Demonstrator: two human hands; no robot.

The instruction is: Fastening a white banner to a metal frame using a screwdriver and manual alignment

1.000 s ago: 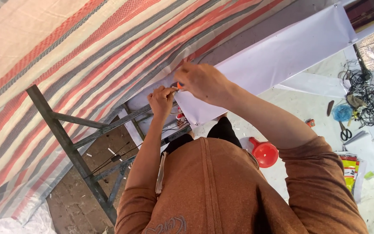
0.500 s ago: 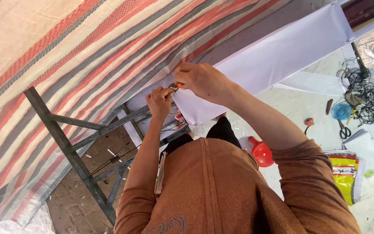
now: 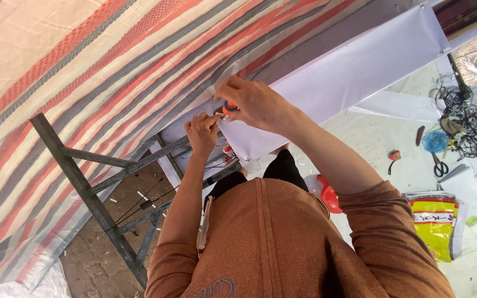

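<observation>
Two hands raised | right hand (image 3: 258, 105) grips orange tool (image 3: 229, 106) (small) | left hand (image 3: 202, 129) pinches white sheet (image 3: 349, 77)

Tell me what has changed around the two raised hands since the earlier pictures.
Almost nothing. The upper hand of the person in the orange shirt still grips the small orange tool at the edge of the white sheet. The lower hand keeps its fingers beside the tool. Only the view drifted slightly; the metal frame stayed put.

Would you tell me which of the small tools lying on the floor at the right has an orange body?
The tape measure: a small orange case, lying left of the black-handled scissors.
</observation>
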